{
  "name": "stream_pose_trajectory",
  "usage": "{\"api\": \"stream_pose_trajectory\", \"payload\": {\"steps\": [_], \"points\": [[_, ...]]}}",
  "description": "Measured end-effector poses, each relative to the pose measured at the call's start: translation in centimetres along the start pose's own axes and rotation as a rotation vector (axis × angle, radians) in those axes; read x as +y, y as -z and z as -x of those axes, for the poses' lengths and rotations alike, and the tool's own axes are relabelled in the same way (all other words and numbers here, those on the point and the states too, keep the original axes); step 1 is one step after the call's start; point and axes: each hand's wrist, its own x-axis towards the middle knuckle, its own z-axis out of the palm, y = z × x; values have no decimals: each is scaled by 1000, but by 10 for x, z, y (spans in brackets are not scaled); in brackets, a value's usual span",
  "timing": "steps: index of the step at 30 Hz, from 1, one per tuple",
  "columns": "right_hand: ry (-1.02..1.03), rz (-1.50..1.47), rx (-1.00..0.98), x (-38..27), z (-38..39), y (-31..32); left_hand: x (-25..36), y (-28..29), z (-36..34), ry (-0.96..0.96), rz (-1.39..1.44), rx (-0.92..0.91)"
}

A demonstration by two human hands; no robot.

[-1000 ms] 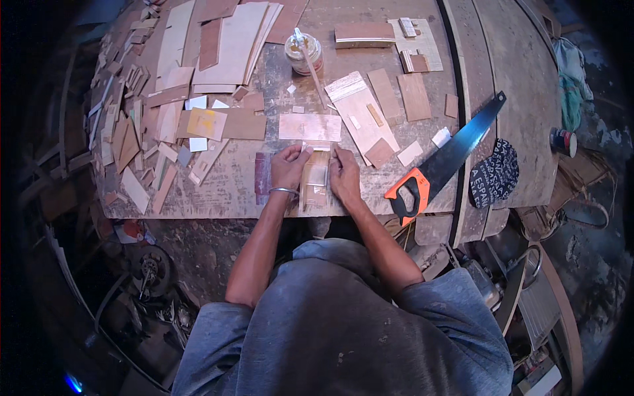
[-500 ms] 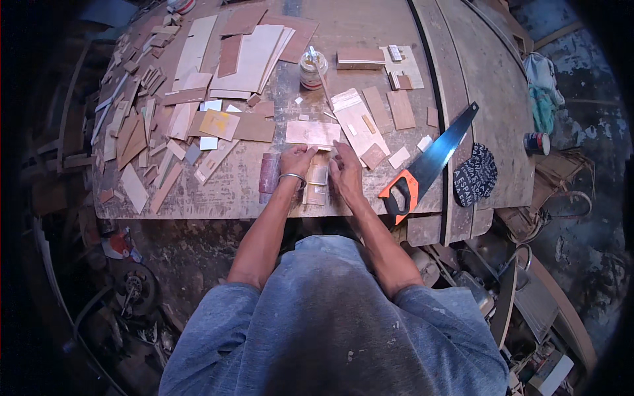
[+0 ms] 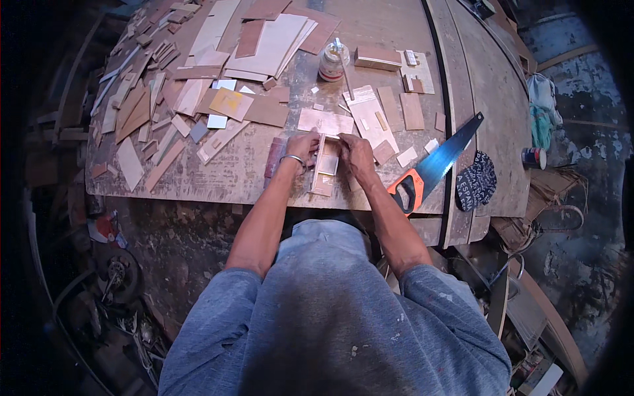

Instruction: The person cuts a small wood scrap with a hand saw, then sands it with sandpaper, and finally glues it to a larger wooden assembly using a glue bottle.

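A small open box of thin wood strips (image 3: 319,173), with a crosspiece inside, stands near the bench's front edge between my hands. My left hand (image 3: 303,146), a metal bangle at its wrist, grips the box's far left corner. At the far right corner the fingers of my right hand (image 3: 356,157) pinch the end strip, hiding part of it. Directly beyond lies a flat pale wood piece (image 3: 323,121). A reddish-brown worn strip (image 3: 275,157), perhaps sandpaper, lies beside my left hand.
An orange-handled handsaw (image 3: 432,168) and a dark patterned cap (image 3: 476,181) lie to the right. Past my hands stands a jar with a brush (image 3: 332,68). Plywood sheets (image 3: 267,53) and many offcuts cover the left side. A grooved seam (image 3: 441,79) crosses the bench.
My right hand has closed in on the box's far right corner. The box is turned slightly, showing more of its inside. The whole view has shifted a little.
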Motion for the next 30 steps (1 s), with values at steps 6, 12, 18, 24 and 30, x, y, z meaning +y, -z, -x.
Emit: {"api": "stream_pose_trajectory", "payload": {"steps": [6, 12, 18, 24, 30], "points": [[44, 63, -8, -3, -2, 0, -9, -5, -12, -292, -442, 131], [-132, -142, -131, 23, 3, 9, -6, -16, -18, -381, -458, 137], [87, 493, -50, -5, 47, 8, -5, -12, -13, -381, -482, 173], [68, 342, 45, 3, 49, -3, -1, -9, -6, -367, -466, 148], [-123, -315, 376, 31, 32, -19, 1, -15, -14, -363, -479, 272]]}}
